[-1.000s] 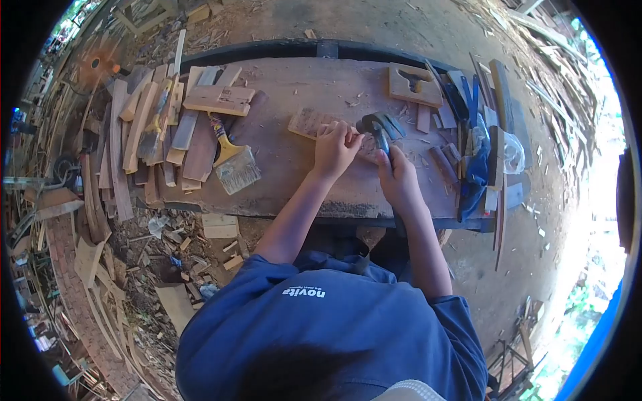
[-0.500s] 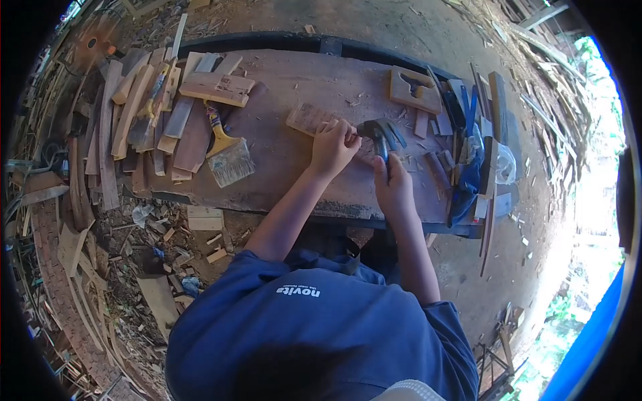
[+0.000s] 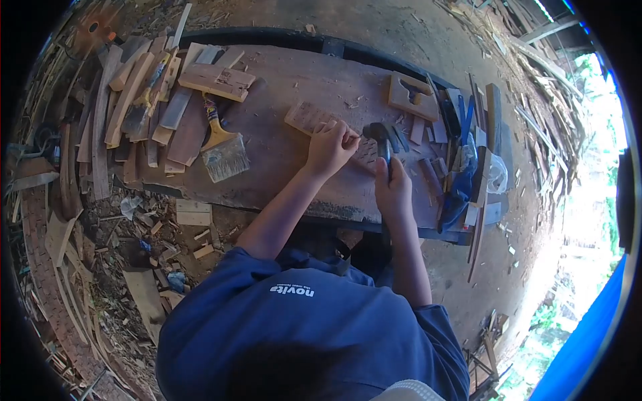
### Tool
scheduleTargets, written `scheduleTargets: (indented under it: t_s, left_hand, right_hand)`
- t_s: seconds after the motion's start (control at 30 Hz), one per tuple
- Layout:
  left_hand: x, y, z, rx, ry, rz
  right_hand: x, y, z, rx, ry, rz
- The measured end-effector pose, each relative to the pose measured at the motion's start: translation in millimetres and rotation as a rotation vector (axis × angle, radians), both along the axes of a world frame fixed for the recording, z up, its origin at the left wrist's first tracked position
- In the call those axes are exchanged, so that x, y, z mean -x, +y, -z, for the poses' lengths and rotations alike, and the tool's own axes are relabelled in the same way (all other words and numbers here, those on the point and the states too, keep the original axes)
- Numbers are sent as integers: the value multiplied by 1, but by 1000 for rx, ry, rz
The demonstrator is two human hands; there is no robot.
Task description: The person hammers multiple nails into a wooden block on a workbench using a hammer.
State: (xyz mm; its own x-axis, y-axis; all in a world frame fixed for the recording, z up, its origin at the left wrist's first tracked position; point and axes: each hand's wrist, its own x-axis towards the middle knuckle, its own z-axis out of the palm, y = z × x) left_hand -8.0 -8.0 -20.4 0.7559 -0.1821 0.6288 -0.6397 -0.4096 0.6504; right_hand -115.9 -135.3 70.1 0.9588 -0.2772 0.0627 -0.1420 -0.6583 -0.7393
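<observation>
My left hand (image 3: 331, 147) is closed in a pinch over a reddish wooden piece (image 3: 302, 117) lying on the workbench. Something thin, maybe a nail, shows at its fingertips, too small to make out. My right hand (image 3: 394, 190) is wrapped round the handle of a claw hammer (image 3: 382, 134). The hammer's dark head is just right of my left fingertips, above the right part of the wooden piece, where small dark marks show. It looks slightly apart from the left fingers.
A wide paintbrush (image 3: 225, 155) and stacked wood strips (image 3: 137, 93) lie on the left of the workbench (image 3: 274, 73). A wooden block with a cutout (image 3: 412, 97) is at the back right. Blue cloth (image 3: 457, 200) and a plastic bag (image 3: 496, 175) lie on the right.
The hammer head has moved slightly away from my left fingertips, to the right. My left hand keeps its pinch. The whole view has shifted a little.
</observation>
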Motion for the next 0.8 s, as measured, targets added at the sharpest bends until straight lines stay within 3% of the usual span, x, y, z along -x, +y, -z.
scheduleTargets:
  t_s: [0.8]
  left_hand:
    - [-1,-1,0,19,31,36]
  right_hand:
    - [-2,-2,0,42,34,-16]
